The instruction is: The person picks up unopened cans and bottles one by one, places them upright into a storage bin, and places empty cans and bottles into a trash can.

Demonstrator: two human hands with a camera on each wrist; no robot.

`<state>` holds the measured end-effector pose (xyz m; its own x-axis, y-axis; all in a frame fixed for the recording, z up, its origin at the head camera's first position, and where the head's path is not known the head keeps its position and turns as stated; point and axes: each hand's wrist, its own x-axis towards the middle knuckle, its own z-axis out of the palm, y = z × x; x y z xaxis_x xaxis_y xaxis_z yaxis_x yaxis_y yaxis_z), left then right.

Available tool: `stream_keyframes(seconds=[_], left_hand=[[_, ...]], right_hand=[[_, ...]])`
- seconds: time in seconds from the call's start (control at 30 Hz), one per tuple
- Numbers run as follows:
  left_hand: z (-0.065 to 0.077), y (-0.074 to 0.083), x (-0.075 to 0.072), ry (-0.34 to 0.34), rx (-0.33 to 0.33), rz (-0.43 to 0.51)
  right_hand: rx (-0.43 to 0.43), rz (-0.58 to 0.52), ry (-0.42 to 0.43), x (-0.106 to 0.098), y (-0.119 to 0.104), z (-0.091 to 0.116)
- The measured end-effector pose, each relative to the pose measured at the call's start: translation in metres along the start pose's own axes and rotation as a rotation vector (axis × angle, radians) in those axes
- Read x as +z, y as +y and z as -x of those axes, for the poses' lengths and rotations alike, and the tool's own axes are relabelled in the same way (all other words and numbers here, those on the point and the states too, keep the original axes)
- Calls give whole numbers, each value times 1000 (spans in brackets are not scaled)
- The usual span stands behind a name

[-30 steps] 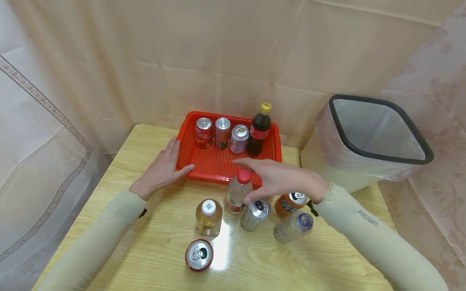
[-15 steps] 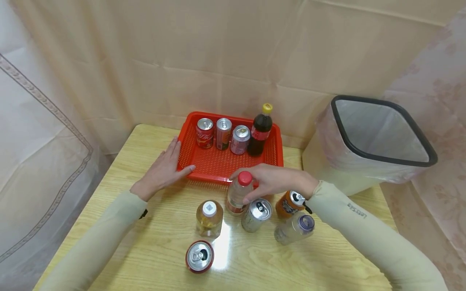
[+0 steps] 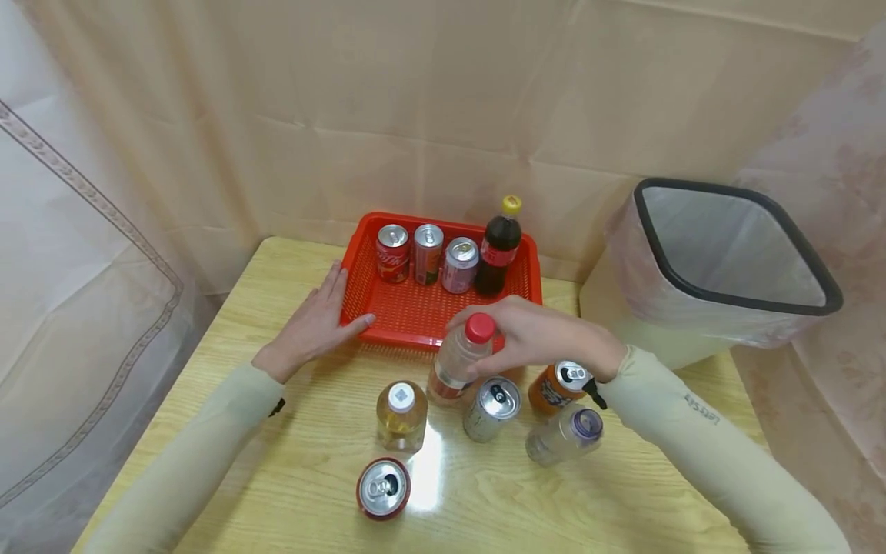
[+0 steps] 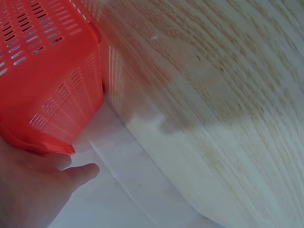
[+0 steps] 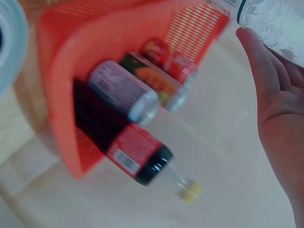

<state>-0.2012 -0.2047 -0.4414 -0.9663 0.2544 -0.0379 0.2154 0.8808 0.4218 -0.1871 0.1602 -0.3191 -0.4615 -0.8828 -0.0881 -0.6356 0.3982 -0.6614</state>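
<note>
- As the head view shows, one yellow wood-grain table (image 3: 298, 469) bears one red perforated plastic basket (image 3: 408, 306), with one cream bin with a black rim (image 3: 640, 315) to the right.
- Head view, inside the basket: three cans, namely a red can with white script (image 3: 393, 258), a slim orange-and-silver can (image 3: 428, 254) and a lilac-and-silver can (image 3: 460, 268), plus one dark bottle with a yellow cap and red label (image 3: 498, 250).
- Head view, outside it: three cans, one silver (image 3: 487, 413), one orange (image 3: 551, 388), one red-rimmed (image 3: 384, 488); three bottles, one amber with a white cap (image 3: 401, 419), one clear with a purple top (image 3: 564, 436), one clear with a red cap (image 3: 457, 358).
- Head view: the right hand (image 3: 536, 331) has fingers and thumb clamped round the red-capped bottle, tilted at the basket's front edge; the left hand (image 3: 314, 315) lies along its left rim, fingers straight, thumb apart. The right sleeve's print is too small to read.
- Left wrist view: fingertips at the basket rim.
- Right wrist view: a barcode on the dark bottle's label; other lettering is blurred.
</note>
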Motion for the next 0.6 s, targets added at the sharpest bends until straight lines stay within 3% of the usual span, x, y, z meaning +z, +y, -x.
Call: stream_keyframes(seconds=[0.27,0.6], left_hand=[[0,1,-1,6,1,8],[-1,1,1,32,-11,30]], right_hand=[[-61,43,111,-18,-18,14],[-51,60,406,-30,-30,34]])
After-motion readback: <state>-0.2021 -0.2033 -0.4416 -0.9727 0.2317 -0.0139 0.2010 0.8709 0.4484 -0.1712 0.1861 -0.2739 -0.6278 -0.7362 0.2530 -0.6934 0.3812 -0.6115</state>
